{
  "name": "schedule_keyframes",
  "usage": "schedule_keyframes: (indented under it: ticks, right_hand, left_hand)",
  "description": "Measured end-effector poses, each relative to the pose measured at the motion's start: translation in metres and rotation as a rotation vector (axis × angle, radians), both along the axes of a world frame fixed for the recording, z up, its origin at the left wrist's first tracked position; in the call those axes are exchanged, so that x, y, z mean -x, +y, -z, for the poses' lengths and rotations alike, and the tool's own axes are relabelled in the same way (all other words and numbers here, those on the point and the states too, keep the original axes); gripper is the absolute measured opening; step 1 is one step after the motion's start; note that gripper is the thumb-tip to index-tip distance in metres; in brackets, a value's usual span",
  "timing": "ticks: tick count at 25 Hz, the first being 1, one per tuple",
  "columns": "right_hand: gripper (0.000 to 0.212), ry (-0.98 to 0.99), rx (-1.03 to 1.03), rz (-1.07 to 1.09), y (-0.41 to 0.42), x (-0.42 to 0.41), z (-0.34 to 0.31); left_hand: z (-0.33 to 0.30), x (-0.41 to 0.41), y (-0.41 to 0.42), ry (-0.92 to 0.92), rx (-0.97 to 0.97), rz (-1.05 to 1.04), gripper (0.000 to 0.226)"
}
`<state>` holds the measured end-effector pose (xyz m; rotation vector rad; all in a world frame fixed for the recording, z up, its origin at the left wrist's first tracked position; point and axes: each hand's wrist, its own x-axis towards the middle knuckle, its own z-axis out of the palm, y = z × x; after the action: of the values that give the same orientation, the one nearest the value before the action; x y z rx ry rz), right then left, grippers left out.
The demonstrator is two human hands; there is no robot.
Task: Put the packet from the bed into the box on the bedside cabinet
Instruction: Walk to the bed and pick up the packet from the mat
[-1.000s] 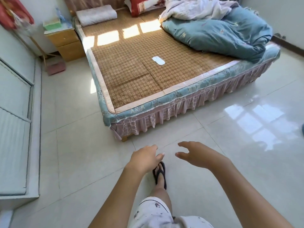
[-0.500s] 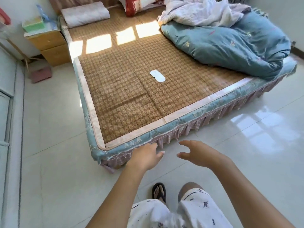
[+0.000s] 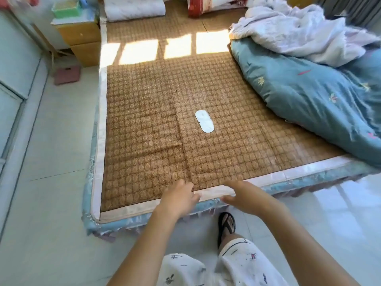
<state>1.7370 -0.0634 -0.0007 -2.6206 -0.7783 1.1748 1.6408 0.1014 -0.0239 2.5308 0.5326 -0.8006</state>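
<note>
A small white oval packet [image 3: 204,121] lies flat on the brown woven mat of the bed [image 3: 144,124], near the mat's middle. A green box [image 3: 65,8] stands on the wooden bedside cabinet [image 3: 79,41] at the far left, beside the bed's head. My left hand [image 3: 179,198] and my right hand [image 3: 246,196] hover side by side over the bed's near edge, fingers loosely apart, both holding nothing. The packet is well beyond both hands.
A blue quilt [image 3: 313,93] with a white blanket [image 3: 303,32] heaped on it covers the bed's right side. Pillows [image 3: 134,6] lie at the head. A pink stool [image 3: 67,74] sits on the floor by the cabinet. A white wardrobe [image 3: 12,79] lines the left wall.
I have walked up to the bed, so the bed and packet appear much nearer. My hands now reach over the bed's near edge instead of the floor.
</note>
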Motion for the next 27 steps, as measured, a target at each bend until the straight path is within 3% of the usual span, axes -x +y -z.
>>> schedule_keyframes:
  ticks: [5, 14, 21, 27]
  right_hand:
    - [0.053, 0.005, 0.078, -0.166, 0.011, -0.119, 0.011]
    - [0.051, 0.058, 0.107, -0.17, 0.069, -0.249, 0.086]
    - [0.053, 0.033, 0.105, -0.191, 0.112, -0.339, 0.223]
    - [0.066, 0.038, 0.171, -0.277, 0.111, -0.37, 0.327]
  left_hand:
    - [0.016, -0.109, -0.009, 0.03, 0.028, -0.101, 0.053]
    - [0.09, -0.237, 0.052, 0.091, -0.002, -0.076, 0.049]
    - [0.241, -0.339, 0.09, 0.013, -0.001, -0.15, 0.059]
    - [0.363, -0.403, 0.091, -0.088, -0.155, 0.021, 0.072]
